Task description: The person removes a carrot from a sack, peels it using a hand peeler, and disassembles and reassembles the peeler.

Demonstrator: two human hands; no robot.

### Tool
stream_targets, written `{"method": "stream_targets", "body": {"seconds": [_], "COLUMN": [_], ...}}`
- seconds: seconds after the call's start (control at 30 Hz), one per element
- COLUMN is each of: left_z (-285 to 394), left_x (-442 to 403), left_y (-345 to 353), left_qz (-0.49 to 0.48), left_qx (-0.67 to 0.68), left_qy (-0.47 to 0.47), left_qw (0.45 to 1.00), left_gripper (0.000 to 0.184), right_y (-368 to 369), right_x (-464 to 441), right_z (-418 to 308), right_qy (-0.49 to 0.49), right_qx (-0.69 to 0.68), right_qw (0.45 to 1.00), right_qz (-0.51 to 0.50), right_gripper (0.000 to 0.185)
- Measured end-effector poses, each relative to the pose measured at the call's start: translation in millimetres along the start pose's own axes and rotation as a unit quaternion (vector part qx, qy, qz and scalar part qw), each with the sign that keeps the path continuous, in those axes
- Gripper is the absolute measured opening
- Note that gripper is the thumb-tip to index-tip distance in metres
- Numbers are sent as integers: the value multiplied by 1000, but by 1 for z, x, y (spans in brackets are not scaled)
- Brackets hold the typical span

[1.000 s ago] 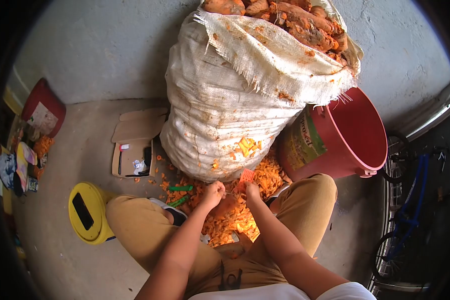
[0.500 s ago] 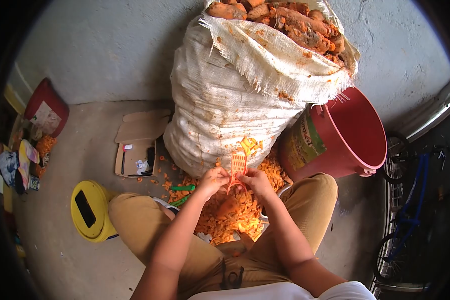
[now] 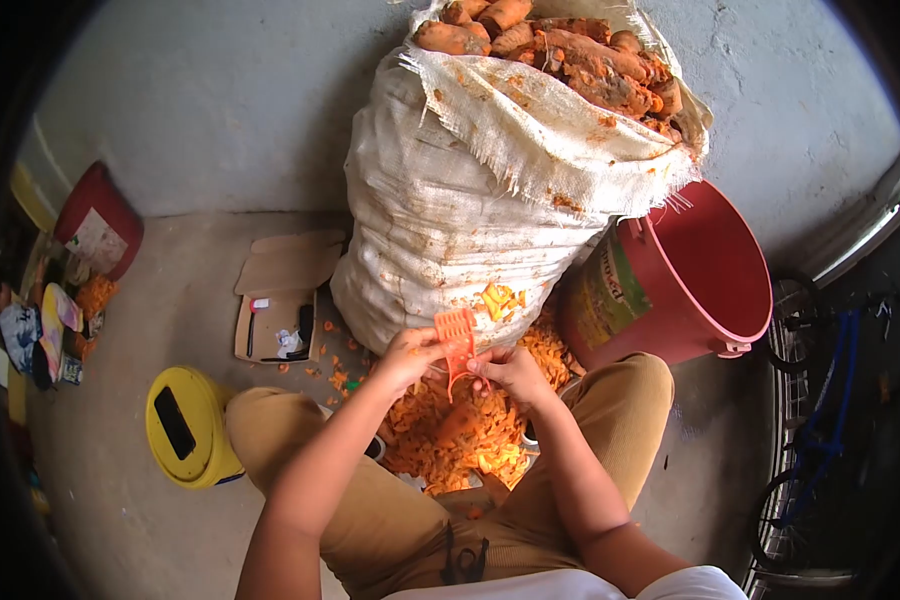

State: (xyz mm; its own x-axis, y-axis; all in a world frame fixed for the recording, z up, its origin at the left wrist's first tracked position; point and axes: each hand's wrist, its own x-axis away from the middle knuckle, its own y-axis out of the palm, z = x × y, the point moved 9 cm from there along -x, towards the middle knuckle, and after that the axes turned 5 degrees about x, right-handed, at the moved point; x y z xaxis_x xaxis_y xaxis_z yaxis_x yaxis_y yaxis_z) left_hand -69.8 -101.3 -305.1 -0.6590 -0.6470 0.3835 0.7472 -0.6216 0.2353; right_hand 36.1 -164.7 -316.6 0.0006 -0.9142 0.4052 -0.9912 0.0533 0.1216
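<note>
Between my hands is an orange slotted plastic tool (image 3: 455, 338), with a slotted flat end pointing up and a forked end pointing down. My left hand (image 3: 410, 362) is closed on its left side, along the flat part. My right hand (image 3: 513, 372) pinches it lower down, near the fork. Below them, a heap of orange peelings and pieces (image 3: 460, 430) lies between my legs. Just beyond stands a large white woven sack (image 3: 440, 220), topped with orange-brown roots (image 3: 590, 65). Part of a green object (image 3: 351, 385) shows left of the heap, mostly hidden by my left arm.
A big red bucket (image 3: 705, 260) leans open to the right of the sack. On the left are an open cardboard box (image 3: 270, 320) and a yellow container (image 3: 192, 428) with a black phone on its lid. A blue bicycle (image 3: 830, 420) stands far right.
The tool has shifted left and slightly tilted, with its slotted end leaning left. My left hand has moved left and covers more of the green object. Both hands still hold the tool.
</note>
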Motion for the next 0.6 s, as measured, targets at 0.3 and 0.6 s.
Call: {"method": "stream_targets", "body": {"seconds": [0.3, 0.6], "left_z": [4, 16], "left_x": [3, 8], "left_y": [-44, -40], "left_qz": [112, 137], "left_qx": [107, 75], "left_qy": [85, 153], "left_qw": [984, 976], "left_gripper": [20, 21], "right_y": [-3, 3], "right_x": [-4, -2], "right_z": [12, 5], "right_qy": [26, -9], "right_qx": [-114, -78], "right_qw": [993, 994], "right_qz": [-8, 78], "right_gripper": [15, 20]}}
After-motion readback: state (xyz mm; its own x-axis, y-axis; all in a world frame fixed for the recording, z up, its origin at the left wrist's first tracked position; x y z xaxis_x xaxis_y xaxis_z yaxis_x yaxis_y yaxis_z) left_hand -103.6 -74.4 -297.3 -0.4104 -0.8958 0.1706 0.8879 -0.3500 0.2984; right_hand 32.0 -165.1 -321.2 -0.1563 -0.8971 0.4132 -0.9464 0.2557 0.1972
